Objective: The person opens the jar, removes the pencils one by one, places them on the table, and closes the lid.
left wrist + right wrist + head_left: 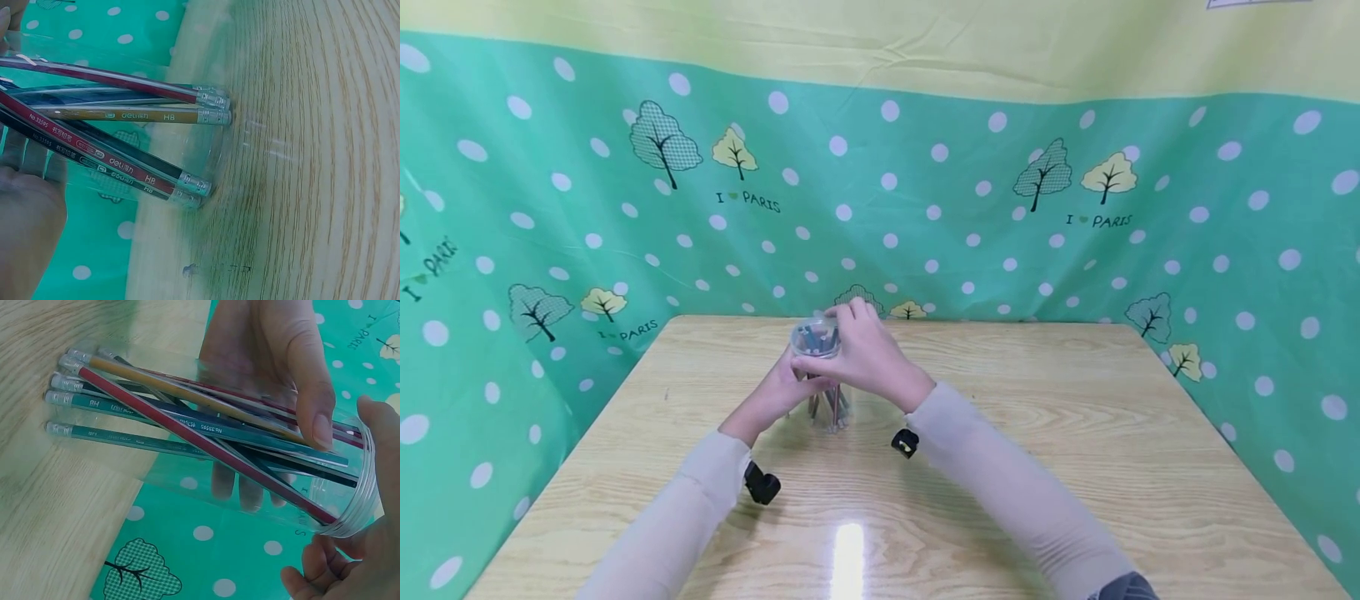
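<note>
A clear plastic jar (848, 419) holds several pencils (206, 447), dark green, red, black and yellow, with their eraser ends at the bottom. My left hand (775, 394) grips the jar's body, the thumb across its near side and fingers behind it in the right wrist view. Over the top, my right hand (874, 350) holds the ridged clear rim (370, 481) between thumb and fingers. Whether that rim is a separate lid, I cannot tell. The jar's base is at the wooden tabletop in the left wrist view.
The wooden table (1037, 483) extends to both sides and toward me. Behind it hangs a green dotted cloth (925, 208) with printed trees. A small dark mark (215, 270) shows on the tabletop near the jar. Black wrist cameras (762, 483) hang below both sleeves.
</note>
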### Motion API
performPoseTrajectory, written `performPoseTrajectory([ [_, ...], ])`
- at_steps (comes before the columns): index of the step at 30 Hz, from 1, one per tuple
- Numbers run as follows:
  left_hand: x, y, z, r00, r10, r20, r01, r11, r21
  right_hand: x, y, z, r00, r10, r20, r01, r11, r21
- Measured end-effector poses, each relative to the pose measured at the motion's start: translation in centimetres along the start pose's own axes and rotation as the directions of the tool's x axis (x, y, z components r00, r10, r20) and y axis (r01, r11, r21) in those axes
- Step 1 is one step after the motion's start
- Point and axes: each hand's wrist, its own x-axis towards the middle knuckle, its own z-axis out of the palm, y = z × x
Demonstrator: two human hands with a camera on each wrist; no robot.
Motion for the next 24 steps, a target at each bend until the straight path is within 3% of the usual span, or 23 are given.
performPoseTrajectory([
  [14, -0.6, 0.5, 0.1, 0.999, -0.045, -0.003, 0.045, 0.999, -0.028, 0.0, 0.4, 0.1, 1.0, -0.005, 0.024, 0.002, 0.989, 0.148],
  [24, -0.3, 0.2, 0.1, 0.999, -0.039, 0.017, 0.04, 0.998, -0.044, 0.2, 1.8, -0.1, 0.991, -0.126, 0.04, 0.117, 0.979, 0.169],
])
